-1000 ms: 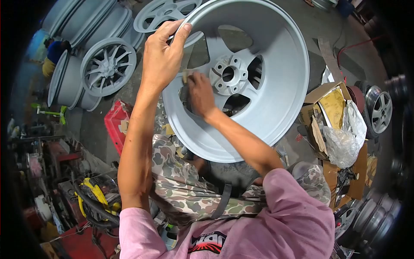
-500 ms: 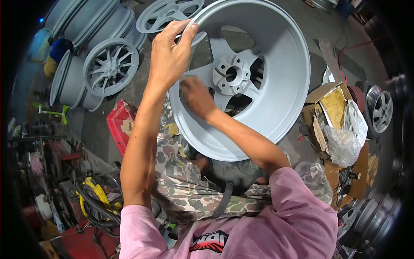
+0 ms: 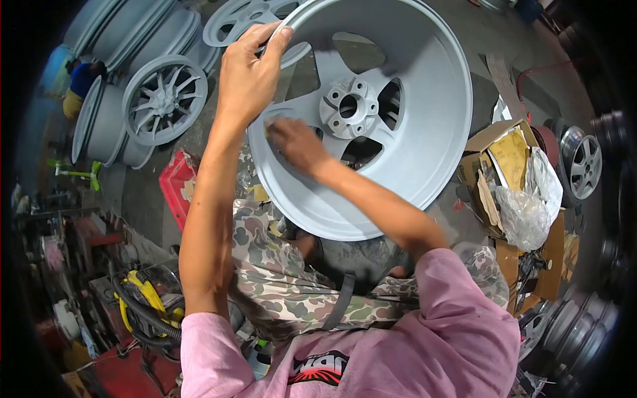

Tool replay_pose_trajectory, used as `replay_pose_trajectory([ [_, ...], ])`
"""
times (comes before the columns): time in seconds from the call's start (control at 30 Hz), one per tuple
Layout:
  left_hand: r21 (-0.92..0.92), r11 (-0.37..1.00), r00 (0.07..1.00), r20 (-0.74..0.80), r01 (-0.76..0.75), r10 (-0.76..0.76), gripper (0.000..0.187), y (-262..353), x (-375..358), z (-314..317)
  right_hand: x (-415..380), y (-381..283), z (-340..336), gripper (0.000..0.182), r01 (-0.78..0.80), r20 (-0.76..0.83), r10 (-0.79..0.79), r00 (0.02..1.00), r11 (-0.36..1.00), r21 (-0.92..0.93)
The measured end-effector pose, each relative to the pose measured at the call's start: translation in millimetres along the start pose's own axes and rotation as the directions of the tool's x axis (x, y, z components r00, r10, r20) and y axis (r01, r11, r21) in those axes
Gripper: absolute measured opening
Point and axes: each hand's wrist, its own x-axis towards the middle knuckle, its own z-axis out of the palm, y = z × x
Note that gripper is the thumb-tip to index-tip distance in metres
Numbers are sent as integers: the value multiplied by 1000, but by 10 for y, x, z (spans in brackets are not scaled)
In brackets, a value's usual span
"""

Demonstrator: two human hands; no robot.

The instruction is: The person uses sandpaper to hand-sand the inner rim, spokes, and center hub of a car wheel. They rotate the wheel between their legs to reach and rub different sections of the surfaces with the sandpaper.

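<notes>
A large grey wheel rim point(image 3: 424, 119) stands tilted in front of me, its hollow inside facing me and its spoked hub point(image 3: 348, 106) visible at the far end. My left hand point(image 3: 250, 66) grips the rim's upper left edge, thumb on the near side and fingers over the lip. Inside the barrel, at the lower left, my right hand point(image 3: 296, 144) lies against the inner wall. Its fingers are bent and blurred by motion, with a small yellowish thing at their tips that is too unclear to name.
More grey rims point(image 3: 165, 99) stand at the upper left. A red plastic piece point(image 3: 176, 186) lies left of my left forearm. At the right is an open cardboard box point(image 3: 474, 169) with plastic wrap. Tools and a yellow-black hose point(image 3: 142, 298) crowd the lower left.
The wheel rim and my left hand have shifted slightly left and up in view. My right hand has moved a little left along the inner wall.
</notes>
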Motion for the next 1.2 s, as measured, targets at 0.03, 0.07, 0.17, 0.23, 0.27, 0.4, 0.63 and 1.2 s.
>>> replay_pose_trajectory([
  [0.03, 8, 1000, 1000, -7, -3, 3, 33, 12, -11, -1, -7, -55, -51, 31, -7, -3, 7, 1000, 1000, -3],
  [0.07, 4, 999, 999, -33, -41, 41, 33, -22, -10, 13, 1, -102, -95, 31, -56, 83, 63, 995, 995, -84],
  [0.17, 27, 1000, 1000, -10, 5, -5, 33, -49, 17, 0, -230, 2, -265, 28, -114, 141, 153, 978, 961, -251],
  [0.23, 36, 999, 1000, -2, 30, -30, 33, -65, 17, -19, -395, 55, -484, 27, -162, 282, 271, 920, 920, -356],
  [0.27, 44, 998, 999, 13, 41, -41, 33, -63, 40, -25, -399, 38, -522, 27, -159, 280, 268, 922, 920, -359],
  [0.4, 14, 1000, 1000, -13, 25, -25, 35, -75, 18, -13, -156, 54, -701, 26, -248, 140, 279, 950, 948, -201],
  [0.63, -35, 997, 996, 57, 70, -68, 36, -38, 64, -38, -379, 215, -519, 28, 86, 169, -37, 985, 951, -296],
  [1.2, -72, 997, 999, 43, 10, -7, 31, 117, 34, -15, -1189, 69, -853, 36, -369, 654, 108, 749, 888, 276],
])
